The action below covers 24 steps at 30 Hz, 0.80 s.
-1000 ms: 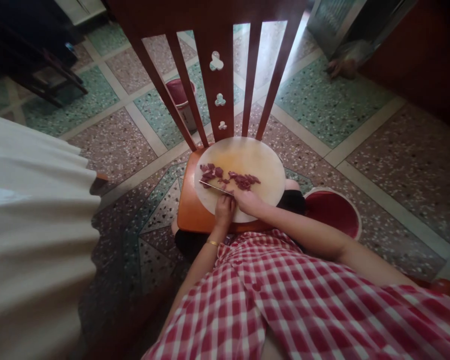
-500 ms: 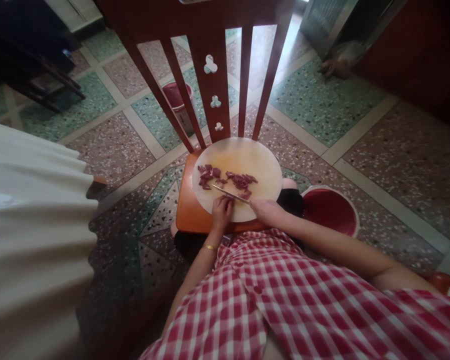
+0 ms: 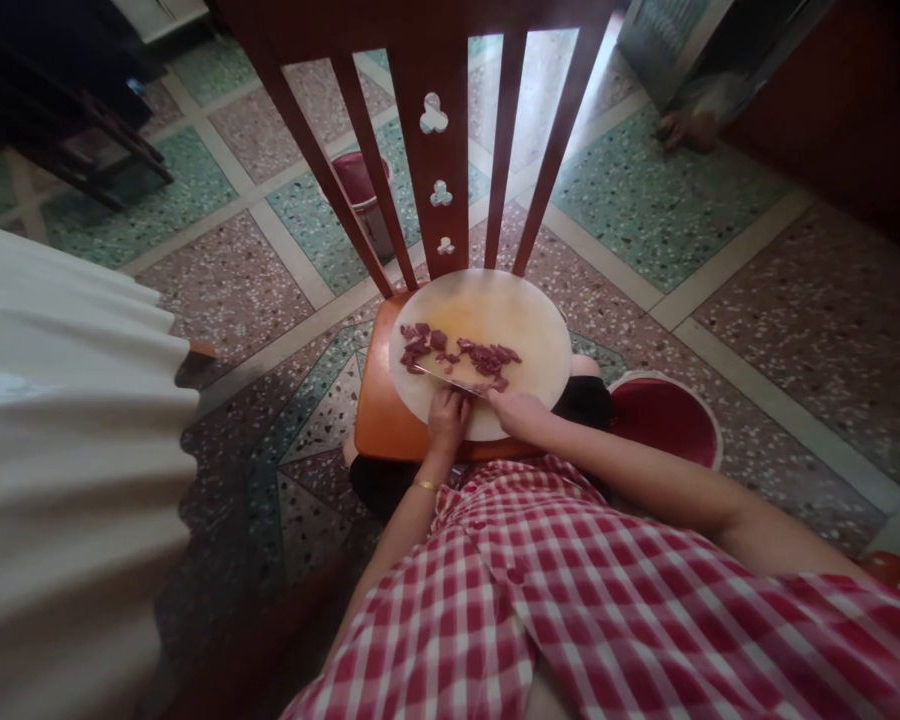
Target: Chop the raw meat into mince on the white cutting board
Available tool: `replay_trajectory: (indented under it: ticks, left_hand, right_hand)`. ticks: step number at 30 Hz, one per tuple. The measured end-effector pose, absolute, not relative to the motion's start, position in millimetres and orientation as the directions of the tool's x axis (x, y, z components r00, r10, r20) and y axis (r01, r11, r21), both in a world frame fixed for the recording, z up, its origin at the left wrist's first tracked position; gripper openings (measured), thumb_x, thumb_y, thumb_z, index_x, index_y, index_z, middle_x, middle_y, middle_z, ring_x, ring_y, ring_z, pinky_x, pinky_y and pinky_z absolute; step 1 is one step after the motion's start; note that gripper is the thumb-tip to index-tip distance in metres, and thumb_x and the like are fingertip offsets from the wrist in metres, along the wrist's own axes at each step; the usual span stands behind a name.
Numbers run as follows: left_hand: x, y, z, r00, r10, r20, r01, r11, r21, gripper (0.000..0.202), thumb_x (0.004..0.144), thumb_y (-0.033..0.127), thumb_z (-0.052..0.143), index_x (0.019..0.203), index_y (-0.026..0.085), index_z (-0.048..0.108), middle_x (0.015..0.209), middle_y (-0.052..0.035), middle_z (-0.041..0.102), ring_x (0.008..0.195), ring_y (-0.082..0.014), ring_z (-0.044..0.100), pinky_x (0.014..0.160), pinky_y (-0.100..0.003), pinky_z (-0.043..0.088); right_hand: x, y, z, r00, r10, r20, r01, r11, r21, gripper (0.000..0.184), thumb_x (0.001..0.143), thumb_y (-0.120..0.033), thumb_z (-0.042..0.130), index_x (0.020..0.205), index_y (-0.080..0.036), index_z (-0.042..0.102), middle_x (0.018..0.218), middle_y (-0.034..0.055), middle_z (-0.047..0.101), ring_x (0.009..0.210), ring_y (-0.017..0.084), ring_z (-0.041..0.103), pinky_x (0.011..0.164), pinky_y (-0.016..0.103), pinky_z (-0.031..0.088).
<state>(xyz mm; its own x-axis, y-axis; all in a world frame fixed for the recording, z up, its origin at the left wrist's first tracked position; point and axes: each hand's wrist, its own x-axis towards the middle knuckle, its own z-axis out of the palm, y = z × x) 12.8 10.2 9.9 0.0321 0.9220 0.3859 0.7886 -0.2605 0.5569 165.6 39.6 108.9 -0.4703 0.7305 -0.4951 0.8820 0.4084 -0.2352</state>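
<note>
A round pale cutting board (image 3: 495, 310) lies on the seat of a wooden chair (image 3: 379, 420). Several small pieces of dark red meat (image 3: 457, 355) are spread across the middle of the board. My right hand (image 3: 516, 412) grips a knife (image 3: 461, 382) whose blade lies across the board's near side, just below the meat. My left hand (image 3: 448, 418), with a gold bangle at the wrist, rests curled on the board's near edge, touching the blade area. Whether it holds a piece of meat is hidden.
The chair's slatted back (image 3: 435, 140) rises behind the board. A red basin (image 3: 664, 420) stands on the tiled floor to the right. A small red bucket (image 3: 364, 195) stands behind the chair. White cloth (image 3: 67, 450) fills the left side.
The knife blade has shifted along the board's near side, from left of the meat toward the middle. My right hand drew back, then moved in again. The meat pile stays put.
</note>
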Motion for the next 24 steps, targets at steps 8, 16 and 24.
replay_trajectory:
  ticks: [8,16,24]
  left_hand:
    - [12.0,13.5,10.1,0.06,0.912,0.405,0.755,-0.307,0.58,0.016,0.082,0.023,0.049,0.091,0.017,0.061,0.096,-0.0082,0.06,0.093,-0.0188,0.052,0.084,-0.036,0.045]
    - [11.3,20.4,7.9,0.078,0.903,0.422,0.752,-0.332,0.57,0.015,0.083,0.022,0.047,0.089,0.017,0.06,0.088,-0.0083,0.061,0.089,-0.0188,0.054,0.081,-0.034,0.046]
    - [10.4,10.2,12.3,-0.011,0.919,0.394,0.74,-0.258,0.621,0.016,0.084,0.026,0.049,0.091,0.017,0.059,0.092,-0.0082,0.06,0.091,-0.0179,0.053,0.081,-0.033,0.046]
  right_hand:
    - [207.7,28.8,110.6,-0.423,0.714,-0.559,0.904,0.373,-0.207,0.027,0.085,-0.019,0.037,0.107,-0.014,0.052,0.089,0.0134,0.065,0.083,0.024,0.063,0.07,0.031,0.046]
    - [149.1,60.8,97.0,-0.535,0.732,-0.423,0.842,0.422,-0.335,0.04,0.087,-0.018,0.032,0.126,-0.012,0.04,0.104,0.0167,0.062,0.094,0.023,0.06,0.079,0.031,0.044]
    - [194.8,38.5,102.3,-0.414,0.745,-0.523,0.91,0.353,-0.218,0.031,0.089,-0.022,0.032,0.114,-0.013,0.048,0.094,0.015,0.064,0.085,0.024,0.063,0.072,0.032,0.046]
